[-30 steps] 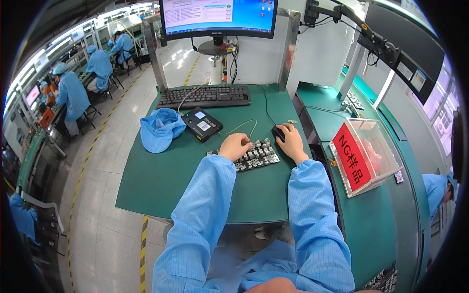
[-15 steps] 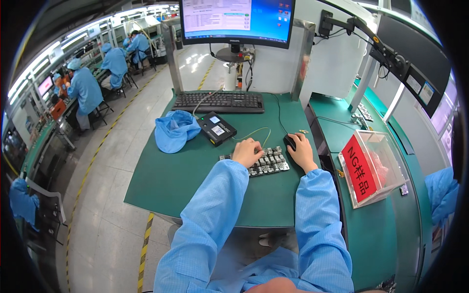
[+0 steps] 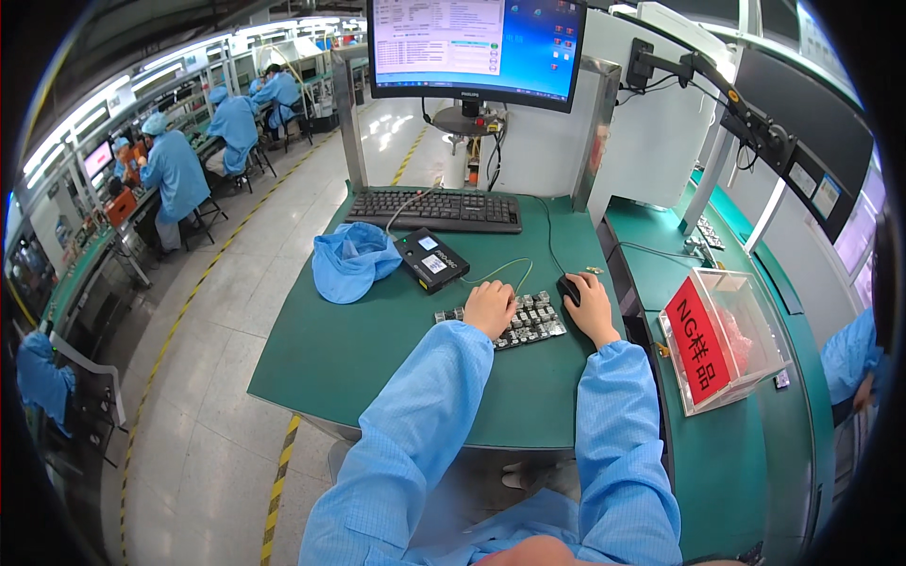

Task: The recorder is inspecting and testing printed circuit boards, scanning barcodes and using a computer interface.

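Note:
On the green desk lies a panel of small silver-and-white electronic modules (image 3: pixel 533 325), under and beside my left hand (image 3: pixel 490 309). The fingers of that hand are curled together over the panel's upper middle part. A thin yellow-green wire (image 3: pixel 505 265) loops from a black box with a small lit display (image 3: pixel 430 260) toward those fingertips. Whatever they pinch is hidden beneath them. Just right of the panel, my right hand (image 3: pixel 593 313) rests over a black computer mouse (image 3: pixel 569 289), its fingers wrapped on it.
A black keyboard (image 3: pixel 432 209) sits below a monitor (image 3: pixel 477 52). A blue cap (image 3: pixel 353 264) lies left of the box. On the right bench stands a clear box (image 3: pixel 741 344) with a red label. Co-workers in blue (image 3: pixel 175 179) sit far left; another person's sleeve (image 3: pixel 847 351) shows at right.
The whole scene has shifted slightly down and right in view. My left hand stays over the panel and my right on the mouse. At the right edge, another person's hand now shows.

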`<state>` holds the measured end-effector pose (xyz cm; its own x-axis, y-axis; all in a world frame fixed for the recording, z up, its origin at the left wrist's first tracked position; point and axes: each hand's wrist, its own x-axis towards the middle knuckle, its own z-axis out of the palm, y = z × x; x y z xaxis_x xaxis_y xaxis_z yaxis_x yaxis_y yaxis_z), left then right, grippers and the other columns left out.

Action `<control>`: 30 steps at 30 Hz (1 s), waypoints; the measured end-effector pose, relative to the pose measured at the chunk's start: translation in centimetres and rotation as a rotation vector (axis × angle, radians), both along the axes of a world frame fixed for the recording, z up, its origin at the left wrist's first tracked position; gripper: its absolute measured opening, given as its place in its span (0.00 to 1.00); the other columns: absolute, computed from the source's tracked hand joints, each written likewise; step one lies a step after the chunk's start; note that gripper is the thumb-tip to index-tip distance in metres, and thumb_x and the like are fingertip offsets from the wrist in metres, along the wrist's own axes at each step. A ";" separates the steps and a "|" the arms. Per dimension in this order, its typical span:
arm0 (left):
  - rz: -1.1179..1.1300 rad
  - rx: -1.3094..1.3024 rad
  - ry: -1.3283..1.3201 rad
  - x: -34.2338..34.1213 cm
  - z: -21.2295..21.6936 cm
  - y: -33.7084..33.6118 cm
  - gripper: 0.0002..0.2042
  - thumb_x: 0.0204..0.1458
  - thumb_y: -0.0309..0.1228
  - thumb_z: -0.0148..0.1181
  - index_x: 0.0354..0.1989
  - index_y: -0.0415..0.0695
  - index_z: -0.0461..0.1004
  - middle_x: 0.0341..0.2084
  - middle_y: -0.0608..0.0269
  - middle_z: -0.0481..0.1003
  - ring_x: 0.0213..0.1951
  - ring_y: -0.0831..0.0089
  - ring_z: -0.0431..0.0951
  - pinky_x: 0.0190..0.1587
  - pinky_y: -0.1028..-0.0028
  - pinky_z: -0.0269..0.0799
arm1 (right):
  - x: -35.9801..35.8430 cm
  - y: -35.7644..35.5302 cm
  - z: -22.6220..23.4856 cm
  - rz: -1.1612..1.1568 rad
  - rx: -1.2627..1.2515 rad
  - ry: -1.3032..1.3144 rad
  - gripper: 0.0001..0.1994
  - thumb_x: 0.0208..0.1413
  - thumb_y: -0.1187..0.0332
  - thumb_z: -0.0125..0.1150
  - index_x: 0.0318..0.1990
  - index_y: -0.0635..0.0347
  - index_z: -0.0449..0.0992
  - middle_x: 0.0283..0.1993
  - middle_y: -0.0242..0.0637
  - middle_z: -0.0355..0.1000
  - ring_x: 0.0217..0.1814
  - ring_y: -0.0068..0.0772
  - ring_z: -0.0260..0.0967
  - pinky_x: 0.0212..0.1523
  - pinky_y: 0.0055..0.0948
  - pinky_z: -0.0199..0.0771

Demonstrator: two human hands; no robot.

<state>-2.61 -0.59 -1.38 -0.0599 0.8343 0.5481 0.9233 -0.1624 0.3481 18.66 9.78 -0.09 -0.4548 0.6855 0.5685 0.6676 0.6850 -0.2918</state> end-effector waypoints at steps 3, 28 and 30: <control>-0.068 -0.019 -0.096 -0.3 -0.2 -0.2 0.06 0.49 0.34 0.58 0.30 0.46 0.70 0.30 0.62 0.69 0.39 0.62 0.69 0.43 0.64 0.66 | 0.0 0.1 0.0 0.006 -0.014 0.000 0.21 0.46 0.68 0.61 0.51 0.52 0.71 0.53 0.39 0.65 0.53 0.46 0.64 0.52 0.39 0.68; -0.230 -0.121 -0.336 -0.6 0.7 -2.0 0.07 0.47 0.32 0.60 0.29 0.45 0.70 0.27 0.60 0.70 0.37 0.61 0.69 0.42 0.65 0.65 | -0.1 -0.2 0.3 0.013 0.017 0.010 0.25 0.45 0.67 0.62 0.55 0.49 0.68 0.51 0.40 0.65 0.49 0.47 0.65 0.49 0.40 0.68; -0.238 -0.124 -0.343 -0.7 0.5 -1.8 0.07 0.46 0.32 0.61 0.29 0.45 0.71 0.27 0.59 0.70 0.37 0.61 0.69 0.42 0.65 0.66 | 0.0 -0.1 0.3 0.012 0.026 0.005 0.26 0.45 0.67 0.62 0.55 0.49 0.67 0.51 0.40 0.65 0.49 0.47 0.65 0.49 0.40 0.68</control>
<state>-3.29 -2.35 -0.92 -0.0191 0.9053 0.4243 0.6930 -0.2939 0.6583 18.61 9.72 0.16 -0.4599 0.6654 0.5880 0.6582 0.7000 -0.2773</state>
